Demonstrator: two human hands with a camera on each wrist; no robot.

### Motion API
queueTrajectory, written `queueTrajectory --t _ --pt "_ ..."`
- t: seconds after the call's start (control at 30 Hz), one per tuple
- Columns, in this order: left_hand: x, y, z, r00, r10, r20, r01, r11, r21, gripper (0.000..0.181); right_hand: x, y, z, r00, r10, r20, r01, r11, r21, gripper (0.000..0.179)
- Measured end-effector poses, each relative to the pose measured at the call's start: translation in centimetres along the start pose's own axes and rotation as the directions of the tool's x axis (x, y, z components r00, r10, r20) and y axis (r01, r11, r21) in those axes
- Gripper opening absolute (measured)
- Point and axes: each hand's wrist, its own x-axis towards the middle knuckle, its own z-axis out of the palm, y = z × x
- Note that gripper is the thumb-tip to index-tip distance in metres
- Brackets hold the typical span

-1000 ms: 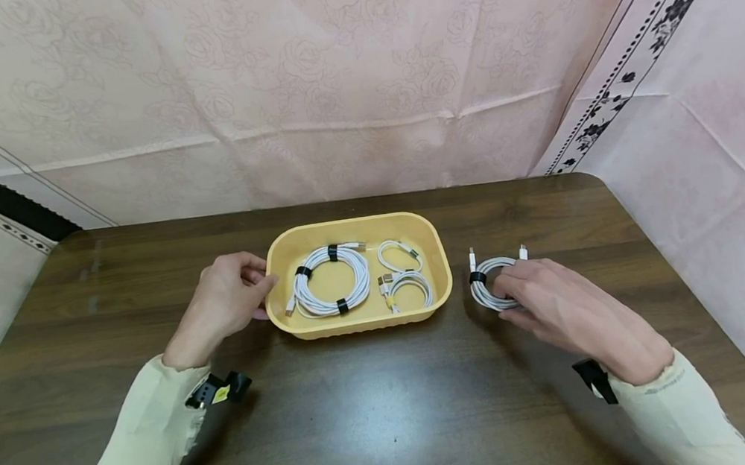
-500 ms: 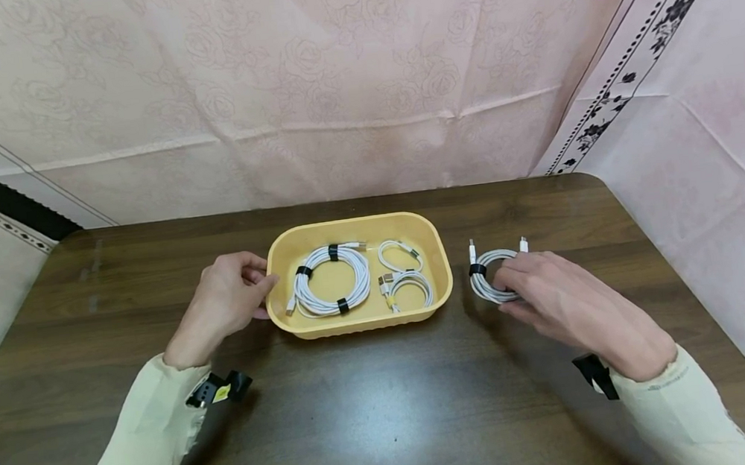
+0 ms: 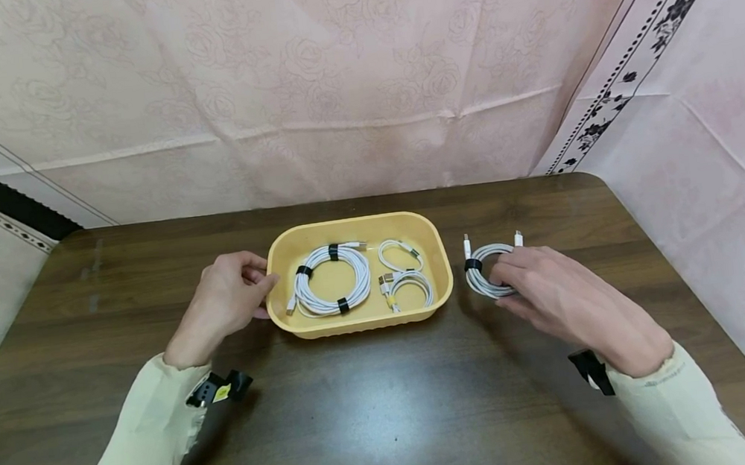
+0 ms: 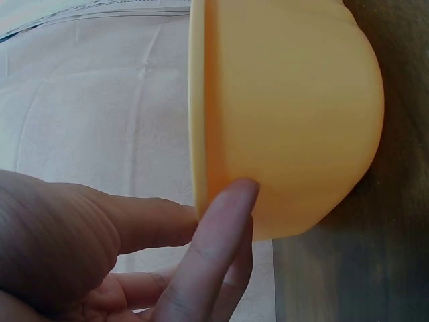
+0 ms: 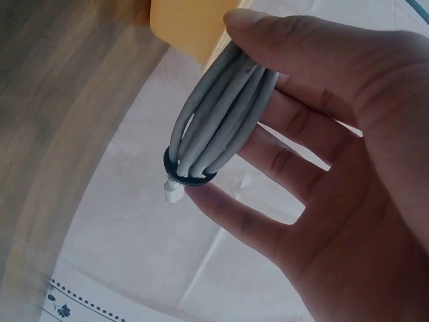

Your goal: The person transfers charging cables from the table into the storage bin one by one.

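Note:
A coiled white charging cable (image 3: 478,280) with a black tie strap hangs a little above the table, right of a yellow plastic basket (image 3: 361,326). My right hand (image 3: 554,297) pinches its right side between thumb and fingers. In the right wrist view the strands of the cable (image 5: 214,121) run from under the thumb to the strap, with one white plug below. My left hand (image 3: 230,295) holds the basket's left rim, thumb at the edge. Its finger (image 4: 231,215) lies against the basket's outer wall. The rim hides part of that grip.
Inside the basket lie a large white cable coil (image 3: 361,278) with black straps at left, and two smaller coils at right, a thin one (image 3: 381,250) behind and one with a yellow tie (image 3: 428,287) in front. Patterned cloth (image 3: 344,78) stands behind the dark wooden table (image 3: 338,430).
My right hand has lifted the cable coil slightly away from me, then drifted a little left towards the basket. The left hand and the basket have stayed still.

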Motion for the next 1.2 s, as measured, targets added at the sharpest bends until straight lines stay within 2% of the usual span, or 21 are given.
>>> queueTrajectory --t 0.9,1.2 --pt "0.0 0.1 0.1 1.000 -0.003 -0.003 0.003 1.000 -0.002 0.031 1.3 -0.6 -0.1 1.000 -0.025 -0.015 0.025 1.000 -0.019 0.022" --pt "-0.1 0.1 0.1 1.000 -0.021 -0.001 0.021 1.000 0.006 0.033 1.9 -0.8 -0.2 1.000 -0.018 -0.008 0.018 1.000 -0.010 0.020"
